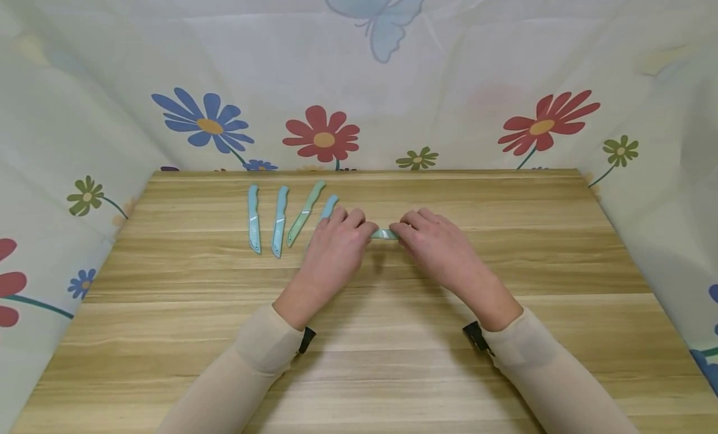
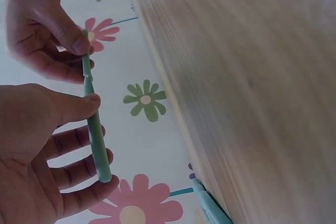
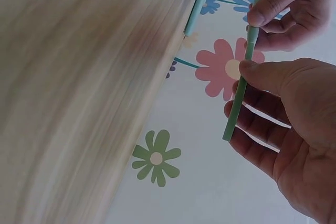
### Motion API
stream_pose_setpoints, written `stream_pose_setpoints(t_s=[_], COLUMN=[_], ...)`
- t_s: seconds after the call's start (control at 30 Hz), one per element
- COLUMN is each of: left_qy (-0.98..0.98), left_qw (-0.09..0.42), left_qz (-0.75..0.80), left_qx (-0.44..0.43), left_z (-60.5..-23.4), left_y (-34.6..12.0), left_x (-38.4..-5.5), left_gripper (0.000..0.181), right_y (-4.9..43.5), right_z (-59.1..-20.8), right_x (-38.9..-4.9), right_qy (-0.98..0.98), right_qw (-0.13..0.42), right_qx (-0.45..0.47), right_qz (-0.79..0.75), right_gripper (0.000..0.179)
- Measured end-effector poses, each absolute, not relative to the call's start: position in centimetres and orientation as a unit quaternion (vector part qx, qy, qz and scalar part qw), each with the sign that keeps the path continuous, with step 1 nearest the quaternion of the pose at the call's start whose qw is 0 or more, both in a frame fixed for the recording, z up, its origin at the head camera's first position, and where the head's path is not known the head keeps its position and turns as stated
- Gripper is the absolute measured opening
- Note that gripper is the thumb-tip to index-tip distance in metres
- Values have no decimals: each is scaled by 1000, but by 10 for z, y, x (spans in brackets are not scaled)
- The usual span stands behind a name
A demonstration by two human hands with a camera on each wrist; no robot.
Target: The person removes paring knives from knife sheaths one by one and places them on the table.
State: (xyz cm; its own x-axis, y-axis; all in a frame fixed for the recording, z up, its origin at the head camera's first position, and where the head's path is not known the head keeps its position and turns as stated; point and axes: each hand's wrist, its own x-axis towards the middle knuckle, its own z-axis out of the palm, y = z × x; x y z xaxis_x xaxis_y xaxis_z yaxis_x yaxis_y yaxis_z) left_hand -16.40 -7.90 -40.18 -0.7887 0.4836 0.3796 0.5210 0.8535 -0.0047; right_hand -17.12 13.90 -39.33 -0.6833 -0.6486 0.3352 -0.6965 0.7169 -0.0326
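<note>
A green knife in its sheath (image 1: 384, 234) is held level between both hands, above the table. Thumb and fingers of my left hand (image 1: 339, 244) pinch the rounded handle (image 2: 96, 140), as the left wrist view shows. My right hand (image 1: 440, 247) grips the flat-ended sheath (image 3: 236, 109) the same way in the right wrist view. Handle and sheath meet in the short gap between the two thumbs. Just left of my left hand lies a light blue knife (image 1: 330, 206), its lower part hidden behind that hand.
Further left on the wooden table (image 1: 404, 359) lie two light blue sheathed knives, one outermost (image 1: 254, 219) and one beside it (image 1: 280, 222), then a green one (image 1: 305, 214) at a slant. A flower-printed cloth (image 1: 449, 78) surrounds the table's back and sides.
</note>
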Motion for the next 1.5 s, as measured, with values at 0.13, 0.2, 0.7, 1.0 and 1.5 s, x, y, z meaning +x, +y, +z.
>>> stream_pose_setpoints(t_s=[0.13, 0.2, 0.7, 1.0, 1.5], left_qy=[-944, -944, -944, -946, -947], left_qw=[187, 187, 185, 181, 177], left_qz=[-49, -48, -48, -52, -43], left_qx=[-266, -266, -268, -265, -264], left_z=[-403, -403, -404, -404, -402], left_y=[-79, -79, -80, -81, -81], left_x=[-164, -164, -163, -163, -161], left_gripper=[16, 16, 16, 16, 17], right_y=[139, 138, 139, 139, 139], right_z=[-394, -394, -397, -396, -396], right_x=[-171, -171, -172, -171, -170], right_qy=[-915, -916, -919, -920, -925], right_qw=[150, 148, 143, 138, 130], right_qx=[367, 366, 360, 360, 349], right_qz=[77, 76, 71, 67, 77], right_gripper=[21, 21, 21, 22, 23])
